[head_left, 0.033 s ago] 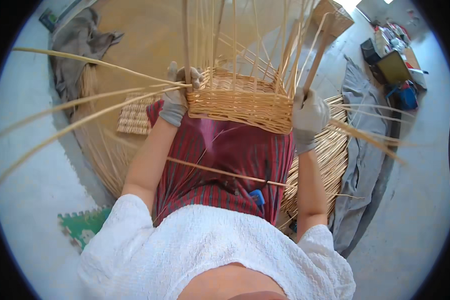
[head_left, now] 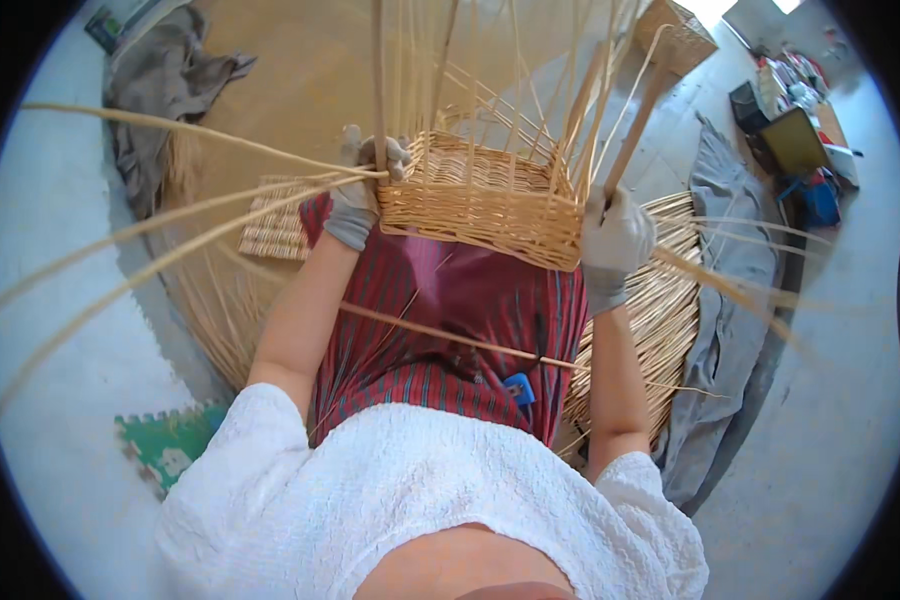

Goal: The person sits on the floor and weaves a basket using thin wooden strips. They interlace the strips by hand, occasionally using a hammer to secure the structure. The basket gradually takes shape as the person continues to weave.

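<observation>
Woven basket (head_left: 480, 225), tan mat (head_left: 290, 65), pale floor (head_left: 820, 430)

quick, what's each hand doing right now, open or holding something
Left hand: closed, gloved, holding the left end of the woven basket.
Right hand: closed, gloved, holding the basket's right end.
</observation>
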### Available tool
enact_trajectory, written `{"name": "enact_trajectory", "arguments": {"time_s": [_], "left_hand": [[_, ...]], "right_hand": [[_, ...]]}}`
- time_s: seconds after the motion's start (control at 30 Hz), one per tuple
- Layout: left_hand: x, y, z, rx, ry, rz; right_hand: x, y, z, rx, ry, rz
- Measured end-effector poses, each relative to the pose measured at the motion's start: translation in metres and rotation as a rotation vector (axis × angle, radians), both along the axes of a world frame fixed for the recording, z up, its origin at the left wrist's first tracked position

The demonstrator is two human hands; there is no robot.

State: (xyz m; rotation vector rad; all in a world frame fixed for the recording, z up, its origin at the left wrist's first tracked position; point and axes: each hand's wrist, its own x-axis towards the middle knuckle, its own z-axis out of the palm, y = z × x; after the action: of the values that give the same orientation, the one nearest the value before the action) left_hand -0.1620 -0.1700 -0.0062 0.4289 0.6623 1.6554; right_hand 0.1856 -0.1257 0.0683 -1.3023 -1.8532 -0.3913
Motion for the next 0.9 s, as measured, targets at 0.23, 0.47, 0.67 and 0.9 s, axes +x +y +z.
{"name": "enact_trajectory", "arguments": {"time_s": [0.23, 0.47, 0.67, 0.9], "left_hand": [[0.019, -0.047, -0.059, -0.098, 0.181, 0.4], [0.009, -0.118, -0.032, 0.064, 0.435, 0.338], [0.042, -0.132, -0.003, 0.205, 0.157, 0.235], [0.013, -0.156, -0.048, 0.15, 0.664, 0.186]], "right_hand": [[0.01, -0.053, -0.073, -0.309, 0.003, -0.017], [-0.069, -0.114, -0.037, -0.513, 0.317, 0.431], [-0.171, -0.168, 0.005, -0.423, 0.476, 1.146], [-0.192, -0.173, 0.014, -0.335, 0.521, 1.358]]}}
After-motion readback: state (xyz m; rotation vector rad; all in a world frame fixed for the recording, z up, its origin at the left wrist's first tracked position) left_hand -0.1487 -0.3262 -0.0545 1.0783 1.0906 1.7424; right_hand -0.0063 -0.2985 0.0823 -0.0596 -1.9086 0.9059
